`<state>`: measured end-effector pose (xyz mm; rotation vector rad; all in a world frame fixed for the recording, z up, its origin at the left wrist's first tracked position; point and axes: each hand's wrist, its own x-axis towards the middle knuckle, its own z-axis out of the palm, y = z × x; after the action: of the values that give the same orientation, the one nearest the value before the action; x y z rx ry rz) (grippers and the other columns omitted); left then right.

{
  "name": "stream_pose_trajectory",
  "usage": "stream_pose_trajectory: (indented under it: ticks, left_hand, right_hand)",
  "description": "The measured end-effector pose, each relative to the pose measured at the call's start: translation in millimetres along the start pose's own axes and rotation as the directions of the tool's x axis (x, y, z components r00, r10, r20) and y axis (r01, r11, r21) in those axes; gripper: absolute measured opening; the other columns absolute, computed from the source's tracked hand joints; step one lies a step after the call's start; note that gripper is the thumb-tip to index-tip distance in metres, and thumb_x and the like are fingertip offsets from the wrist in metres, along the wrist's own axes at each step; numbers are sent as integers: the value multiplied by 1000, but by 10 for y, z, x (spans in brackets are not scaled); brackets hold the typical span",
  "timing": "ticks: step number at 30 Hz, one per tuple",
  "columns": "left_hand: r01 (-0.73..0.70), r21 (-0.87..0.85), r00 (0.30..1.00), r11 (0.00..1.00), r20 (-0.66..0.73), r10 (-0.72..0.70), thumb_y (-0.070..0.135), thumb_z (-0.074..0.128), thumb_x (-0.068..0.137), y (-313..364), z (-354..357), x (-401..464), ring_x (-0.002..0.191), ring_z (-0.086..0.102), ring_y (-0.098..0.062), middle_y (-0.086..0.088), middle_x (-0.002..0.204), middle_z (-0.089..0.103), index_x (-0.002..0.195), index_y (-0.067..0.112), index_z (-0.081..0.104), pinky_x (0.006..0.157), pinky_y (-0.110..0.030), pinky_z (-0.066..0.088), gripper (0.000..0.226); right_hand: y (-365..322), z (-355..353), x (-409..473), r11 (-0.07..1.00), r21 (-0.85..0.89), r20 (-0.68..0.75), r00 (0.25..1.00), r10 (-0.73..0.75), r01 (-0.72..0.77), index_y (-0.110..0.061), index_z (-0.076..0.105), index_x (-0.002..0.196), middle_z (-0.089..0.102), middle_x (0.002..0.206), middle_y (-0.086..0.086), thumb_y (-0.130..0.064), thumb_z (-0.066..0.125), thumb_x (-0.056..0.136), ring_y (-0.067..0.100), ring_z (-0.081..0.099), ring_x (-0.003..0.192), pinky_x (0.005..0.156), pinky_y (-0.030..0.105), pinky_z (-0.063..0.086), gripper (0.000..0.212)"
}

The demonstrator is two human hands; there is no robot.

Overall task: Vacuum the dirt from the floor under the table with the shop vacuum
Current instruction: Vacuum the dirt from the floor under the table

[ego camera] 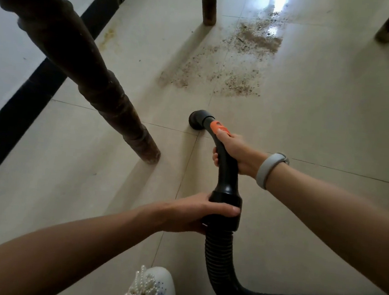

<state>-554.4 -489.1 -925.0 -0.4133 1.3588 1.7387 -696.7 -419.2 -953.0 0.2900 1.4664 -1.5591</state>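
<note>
Black hose (pixel 219 256) in two hands, three table legs (pixel 112 99)

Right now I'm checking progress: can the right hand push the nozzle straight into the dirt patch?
Probably yes: bare floor tile lies between the nozzle and the dirt, and the right hand holds the wand; table legs stand aside.

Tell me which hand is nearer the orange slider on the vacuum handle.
Right. The right hand grips the handle just below the orange slider; the left hand holds the hose cuff, farther back.
</note>
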Motion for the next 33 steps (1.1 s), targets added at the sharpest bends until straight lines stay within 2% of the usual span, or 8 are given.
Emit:
stream_pose_trajectory:
  ticks: [4, 8, 10, 15, 17, 21, 25, 33]
  left_hand:
    - [72, 37, 995, 997, 69, -74, 30, 62, 76, -51, 30, -59, 100, 62, -21, -4, 104, 62, 109, 21, 50, 100, -38, 47, 37]
    - [45, 62, 999, 997, -20, -44, 29, 63, 84, -17, 33, -36, 91, 65, -17, -1, 99, 64, 105, 24, 51, 97, -36, 48, 25]
    - [18, 109, 998, 994, -63, -11, 27, 56, 93, 24, 56, -7, 87, 65, -16, -1, 99, 63, 102, 26, 50, 94, -36, 49, 11]
    - [-52, 230, 987, 972, -136, 85, 30, 53, 94, 7, 165, 52, 85, 64, -15, -1, 95, 62, 100, 31, 48, 86, -32, 53, 7]
    - [-82, 257, 980, 963, -154, 125, 28, 53, 95, -30, 176, 62, 82, 64, -13, 1, 95, 61, 106, 28, 48, 80, -27, 54, 12]
    - [-77, 307, 968, 949, -207, 145, 33, 55, 93, -75, 191, 127, 83, 65, -15, -1, 96, 60, 123, 22, 41, 82, -31, 55, 34]
    - [-69, 356, 958, 932, -238, 162, 33, 55, 93, -113, 218, 141, 79, 64, -12, -1, 94, 61, 123, 20, 41, 74, -25, 55, 36]
    - [-28, 354, 948, 935, -289, 138, 42, 56, 89, -166, 76, 102, 98, 63, -13, -4, 114, 61, 130, 20, 44, 81, -22, 52, 48]
  right_hand:
    - [172, -74, -174, 998, 21, -199, 978, -58, 64, -5, 43, 108, 47, 67, 11, -35, 50, 96, 18, 49, 43, 39, 21, 45, 32]
    - [127, -178, -205, 989, 5, -374, 918, -135, 147, -8, 38, 112, 47, 70, 10, -29, 46, 97, 19, 50, 49, 41, 24, 45, 27]
    - [88, -234, -214, 986, 16, -409, 901, -143, 164, -9, 37, 114, 47, 72, 10, -28, 45, 98, 19, 51, 52, 45, 27, 46, 26]
    - [112, -328, -271, 988, 20, -455, 881, -130, 156, -9, 35, 118, 49, 76, 9, -31, 43, 99, 17, 53, 55, 48, 28, 48, 30]
    - [151, -356, -278, 989, 0, -503, 854, -129, 149, -9, 33, 126, 50, 78, 9, -33, 41, 99, 17, 54, 54, 48, 28, 47, 37]
    - [205, -418, -267, 986, 7, -560, 817, -135, 168, -8, 30, 130, 48, 80, 9, -32, 41, 99, 17, 53, 53, 46, 28, 46, 40]
    - [265, -457, -289, 985, 51, -518, 847, -116, 166, -9, 29, 133, 49, 78, 8, -30, 45, 98, 18, 55, 55, 48, 29, 49, 44]
    - [199, -285, -205, 992, 66, -304, 949, -87, 112, -5, 33, 126, 52, 78, 13, -26, 53, 95, 23, 58, 57, 56, 35, 54, 42]
